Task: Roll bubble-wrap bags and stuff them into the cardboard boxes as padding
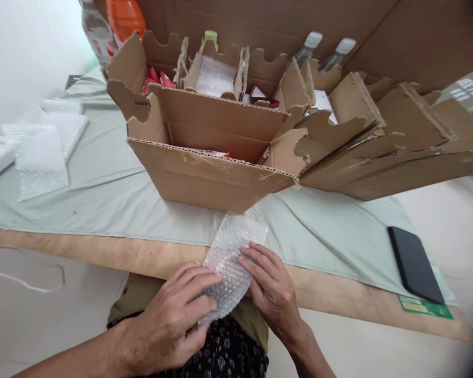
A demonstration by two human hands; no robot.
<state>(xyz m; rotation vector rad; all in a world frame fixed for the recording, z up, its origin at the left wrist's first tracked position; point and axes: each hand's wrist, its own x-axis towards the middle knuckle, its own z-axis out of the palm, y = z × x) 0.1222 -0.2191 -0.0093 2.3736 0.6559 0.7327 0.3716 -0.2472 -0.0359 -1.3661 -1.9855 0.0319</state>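
Note:
A clear strip of bubble wrap (236, 247) spans from the table's front edge to above my lap. My left hand (181, 310) grips its lower left side, thumb below and fingers on top. My right hand (271, 281) holds the right side, with its fingertips lying on the bubbles and its thumb hidden. The strip's far end rests on the cloth just in front of a cardboard box (208, 176). Whether anything lies inside the wrap, I cannot tell.
Cardboard compartments (339, 131) holding packets stand behind, with bottles (126, 21) at the back. More bubble wrap (43, 157) lies at left on the green cloth (102, 194). A black phone (414, 265) and a green card (425, 307) are by the right front edge.

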